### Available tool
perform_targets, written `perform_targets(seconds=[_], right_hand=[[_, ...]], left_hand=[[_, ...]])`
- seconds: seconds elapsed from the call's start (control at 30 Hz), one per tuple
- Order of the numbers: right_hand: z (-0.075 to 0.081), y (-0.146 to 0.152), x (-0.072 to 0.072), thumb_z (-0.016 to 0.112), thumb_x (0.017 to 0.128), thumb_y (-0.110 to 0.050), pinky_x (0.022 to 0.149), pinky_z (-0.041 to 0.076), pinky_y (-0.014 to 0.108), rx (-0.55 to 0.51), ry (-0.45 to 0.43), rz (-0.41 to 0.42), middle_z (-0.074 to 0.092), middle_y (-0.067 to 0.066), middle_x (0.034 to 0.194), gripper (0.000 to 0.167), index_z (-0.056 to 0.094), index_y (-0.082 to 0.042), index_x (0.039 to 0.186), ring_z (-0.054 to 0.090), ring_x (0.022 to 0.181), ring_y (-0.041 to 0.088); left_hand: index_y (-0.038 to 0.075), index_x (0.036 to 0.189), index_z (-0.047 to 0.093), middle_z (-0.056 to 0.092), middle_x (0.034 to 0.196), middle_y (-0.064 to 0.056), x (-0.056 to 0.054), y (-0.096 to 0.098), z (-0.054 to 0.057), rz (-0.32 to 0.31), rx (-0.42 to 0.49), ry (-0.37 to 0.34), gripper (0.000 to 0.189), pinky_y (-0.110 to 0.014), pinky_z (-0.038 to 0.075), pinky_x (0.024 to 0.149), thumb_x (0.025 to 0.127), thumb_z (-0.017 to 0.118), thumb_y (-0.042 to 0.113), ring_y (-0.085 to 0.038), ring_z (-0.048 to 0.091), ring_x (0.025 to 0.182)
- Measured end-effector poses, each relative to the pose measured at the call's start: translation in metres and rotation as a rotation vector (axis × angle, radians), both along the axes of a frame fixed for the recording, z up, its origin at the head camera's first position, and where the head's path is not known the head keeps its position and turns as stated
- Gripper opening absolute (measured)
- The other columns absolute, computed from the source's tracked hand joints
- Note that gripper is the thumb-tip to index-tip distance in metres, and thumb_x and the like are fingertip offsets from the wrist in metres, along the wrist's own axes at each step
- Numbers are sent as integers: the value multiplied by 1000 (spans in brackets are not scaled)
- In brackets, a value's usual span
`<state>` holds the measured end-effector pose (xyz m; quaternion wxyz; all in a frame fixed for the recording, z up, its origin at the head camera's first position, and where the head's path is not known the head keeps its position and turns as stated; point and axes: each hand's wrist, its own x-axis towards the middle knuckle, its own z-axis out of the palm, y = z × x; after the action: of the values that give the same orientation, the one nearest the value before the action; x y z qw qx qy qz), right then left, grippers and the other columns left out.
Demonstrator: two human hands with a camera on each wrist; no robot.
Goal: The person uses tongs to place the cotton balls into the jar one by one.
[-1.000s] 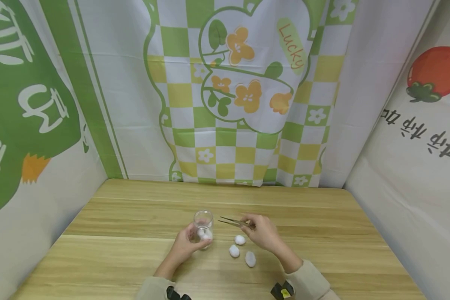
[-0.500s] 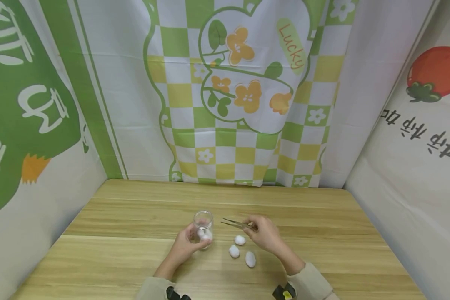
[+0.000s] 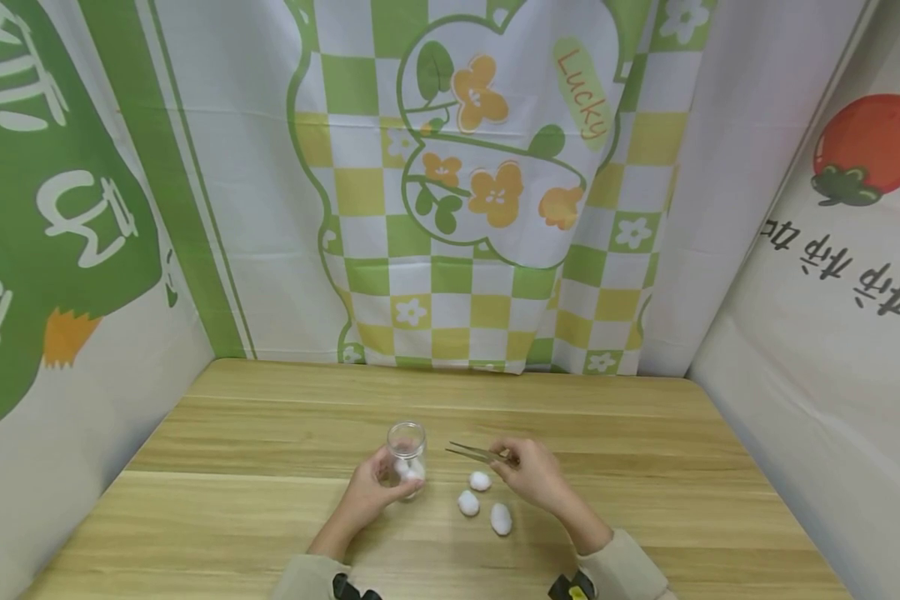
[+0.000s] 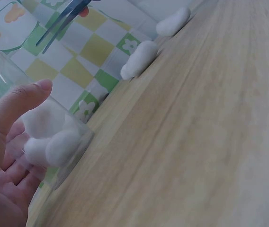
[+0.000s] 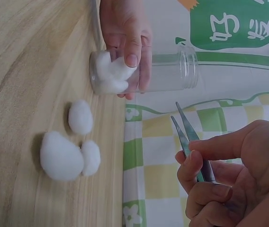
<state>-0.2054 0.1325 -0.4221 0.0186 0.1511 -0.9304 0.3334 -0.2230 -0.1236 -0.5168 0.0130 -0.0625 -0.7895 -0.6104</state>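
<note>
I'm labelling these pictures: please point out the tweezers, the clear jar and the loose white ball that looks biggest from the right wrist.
Tweezers [image 5: 187, 124]: right wrist view, on one arm's exposed part.
Clear jar [image 5: 165, 71]: right wrist view, on its bare side wall.
Loose white ball [image 5: 61, 156]: right wrist view, middle of its surface.

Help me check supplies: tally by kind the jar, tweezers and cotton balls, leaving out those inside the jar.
Loose cotton balls: 3
Tweezers: 1
Clear jar: 1
Total: 5

Three loose cotton balls [image 3: 468, 503], one jar [image 3: 407, 460], one tweezers [image 5: 187, 123]
</note>
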Motion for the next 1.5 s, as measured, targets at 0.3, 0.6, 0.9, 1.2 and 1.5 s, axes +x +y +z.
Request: perform_targets(seconds=[0.3,0.6,0.9,1.2,1.5], right_hand=[[-3,2,1,69,84,-7,50,32,18,-4,-18,-20,65,5,73,16,70,-4,100,48,62,10],[-9,5,2,70,83,-6,52,36,18,-9,-13,-26,68,8,77,16,70,-3,99,51,63,10],[-14,9,-1,69,84,-7,53,39,18,9,1,-22,71,10,81,16,70,-3,100,56,67,10],[-18,10,0,70,84,-7,53,38,19,12,-15,-46,70,9,80,16,70,-5,99,55,67,11],[-22,15,0,69,83,-7,52,38,19,-3,-26,-41,70,10,79,17,70,-4,100,54,64,11]], left_hand=[[7,127,58,66,125,-15,0,0,1,-6,8,-1,59,-47,50,102,74,82,15,-29,62,116],[7,127,58,66,126,-15,0,0,0,-6,10,-2,59,-46,50,102,74,82,15,-28,62,116],[6,127,58,65,127,-16,0,0,0,-11,17,-1,59,-49,48,104,75,82,15,-31,61,119],[6,126,58,66,125,-16,0,0,0,2,6,1,58,-46,50,103,74,82,15,-29,62,116],[7,127,58,65,128,-16,0,0,1,-11,18,2,59,-48,49,104,75,82,16,-30,62,118]])
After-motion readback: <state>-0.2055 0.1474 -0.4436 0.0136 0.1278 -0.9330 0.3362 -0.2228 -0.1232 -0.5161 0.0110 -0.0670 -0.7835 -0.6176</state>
